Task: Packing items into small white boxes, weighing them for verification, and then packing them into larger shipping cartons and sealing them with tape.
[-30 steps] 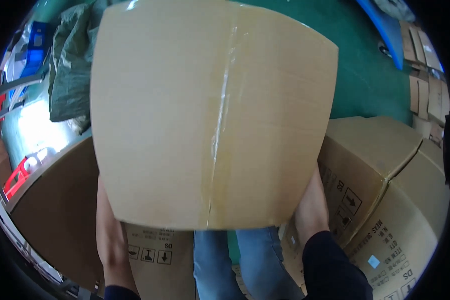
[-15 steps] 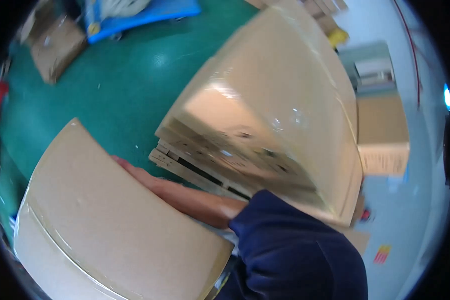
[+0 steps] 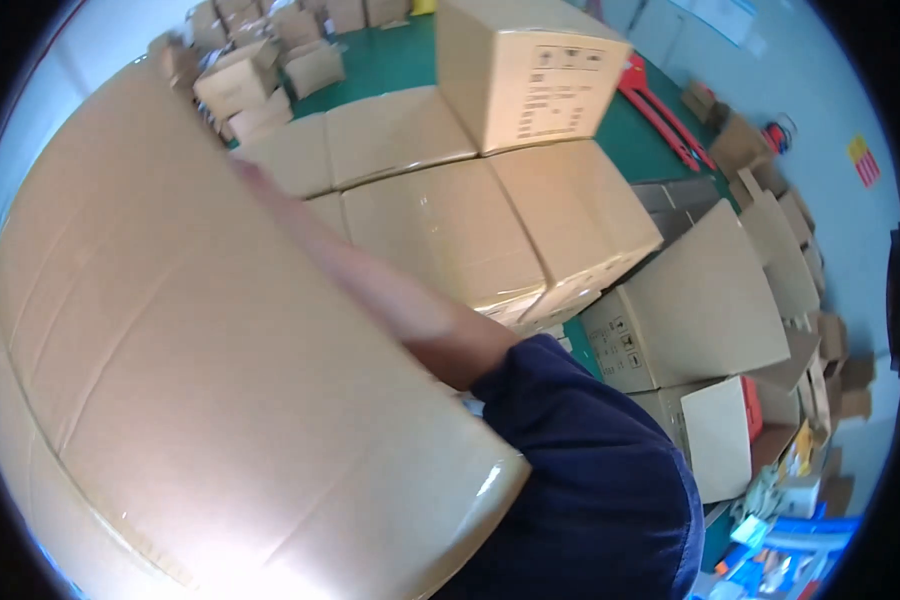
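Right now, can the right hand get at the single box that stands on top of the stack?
Probably not. The right hand lies along the big carried carton, holding its far edge, and the top box stands well beyond it.

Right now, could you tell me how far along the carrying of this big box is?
Done: sealed boxes already stand stacked. In hand: the large cardboard box is off the floor, the right hand along its far edge; the left hand is hidden. Left: it is not set down.
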Available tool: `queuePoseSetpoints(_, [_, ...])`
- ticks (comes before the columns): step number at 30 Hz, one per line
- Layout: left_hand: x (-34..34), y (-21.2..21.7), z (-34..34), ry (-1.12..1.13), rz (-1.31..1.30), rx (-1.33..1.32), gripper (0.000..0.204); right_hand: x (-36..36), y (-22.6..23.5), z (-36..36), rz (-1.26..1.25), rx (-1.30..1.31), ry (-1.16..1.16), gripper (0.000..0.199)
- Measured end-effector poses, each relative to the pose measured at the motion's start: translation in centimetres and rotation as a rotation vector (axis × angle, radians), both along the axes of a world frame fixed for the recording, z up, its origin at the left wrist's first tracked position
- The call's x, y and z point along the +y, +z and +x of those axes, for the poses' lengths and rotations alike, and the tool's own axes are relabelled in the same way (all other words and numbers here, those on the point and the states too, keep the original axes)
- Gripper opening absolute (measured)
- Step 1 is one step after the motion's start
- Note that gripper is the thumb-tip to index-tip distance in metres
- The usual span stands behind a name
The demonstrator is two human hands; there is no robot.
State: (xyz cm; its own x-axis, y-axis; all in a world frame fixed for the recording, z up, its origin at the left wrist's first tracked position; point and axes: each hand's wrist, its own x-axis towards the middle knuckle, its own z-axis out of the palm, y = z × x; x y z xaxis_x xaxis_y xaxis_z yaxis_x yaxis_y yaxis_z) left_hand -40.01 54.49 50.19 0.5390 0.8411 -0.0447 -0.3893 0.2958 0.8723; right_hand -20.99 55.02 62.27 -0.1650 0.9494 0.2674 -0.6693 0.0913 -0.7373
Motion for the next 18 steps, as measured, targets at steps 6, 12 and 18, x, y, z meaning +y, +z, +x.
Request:
queuePoseSetpoints(6, [-0.5,1.9,12.8,-0.177,0.084,-0.059,0.075,-4.8,0.9,17.2,0.053,-0.072,-0.260,0.056])
queuePoseSetpoints(12, [0.2,1.6,25.2,-0.192,0.132,-0.198,0.077,-5.1,2.3,32.8,0.073,-0.225,-0.382,0.057])
queuePoseSetpoints(18, [0.2,1.0,37.6,-0.114,0.141,-0.308,0.078,-2.3,3.0,48.2,0.065,-0.354,-0.413,0.057])
